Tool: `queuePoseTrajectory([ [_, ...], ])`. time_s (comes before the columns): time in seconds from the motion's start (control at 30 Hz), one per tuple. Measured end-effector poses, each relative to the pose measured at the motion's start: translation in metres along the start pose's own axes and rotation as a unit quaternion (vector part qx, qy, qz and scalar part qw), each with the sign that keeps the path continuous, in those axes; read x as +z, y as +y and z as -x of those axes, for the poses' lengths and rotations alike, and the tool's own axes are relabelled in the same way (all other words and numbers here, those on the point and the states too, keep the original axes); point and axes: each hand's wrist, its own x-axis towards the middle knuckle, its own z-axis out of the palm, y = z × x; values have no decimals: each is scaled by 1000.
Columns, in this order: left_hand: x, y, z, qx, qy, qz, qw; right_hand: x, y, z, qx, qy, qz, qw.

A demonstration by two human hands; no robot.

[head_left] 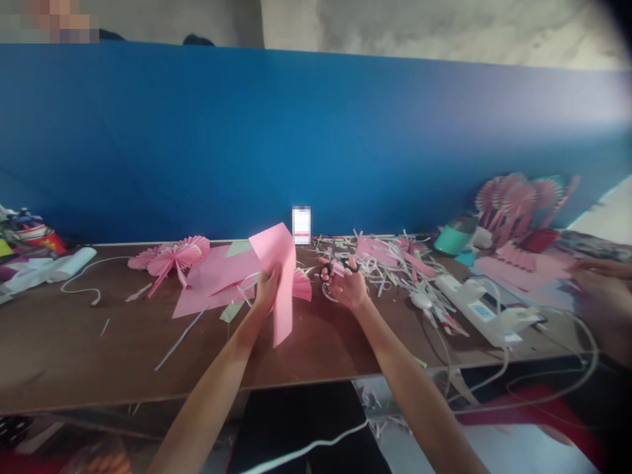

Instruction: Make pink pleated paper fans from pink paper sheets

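Observation:
My left hand (267,288) grips a bent sheet of pink paper (283,306), held upright above the table. Some of its fingers are hidden behind the sheet. In my right hand (348,288), palm turned up, are scissors (326,269) with dark handles, their blades pointing away from me. A small pink bit shows by the handles; whether it is loose paper I cannot tell. Behind the held sheet a pleated pink paper fan (301,285) shows in part. Flat pink sheets (222,270) lie to the left, beside pleated pink fans (176,258).
Paper strips (385,263) are heaped right of the scissors. A white power strip (474,309) with cables lies farther right, near a green container (453,235) and finished-looking fans (518,197). A lit phone (301,226) leans against the blue partition (296,131). Another person's arm (600,283) reaches in at right.

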Motion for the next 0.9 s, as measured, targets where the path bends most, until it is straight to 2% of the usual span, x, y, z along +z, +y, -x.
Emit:
queuePoseTrajectory([
  [0.1, 3, 5, 0, 15, 55, -1, 998, -2, -1, 2, -38, 20, -6, 999],
  [0.33, 15, 12, 2, -19, -64, 179, 982, 5, -2, 2, -78, 22, -17, 997],
  [0.4, 15, 9, 1, -39, -71, 208, 975, 9, -2, 3, -95, 23, -5, 995],
  [0.47, 14, 5, -2, -59, -43, 225, 972, 10, -1, 3, -97, 27, 23, 995],
  [0.53, 12, 1, -5, -73, -8, 213, 974, 9, 0, 1, -84, 27, 48, 995],
  [0.63, 9, -3, -8, -58, 6, 196, 979, 5, 3, -2, -63, 4, 44, 997],
  [0.77, 6, 0, -6, -45, 33, 141, 988, 5, 6, -4, -80, -15, 10, 997],
  [0.9, 8, 5, -4, -38, 10, 130, 991, 7, 3, -3, -114, -16, -5, 993],
])
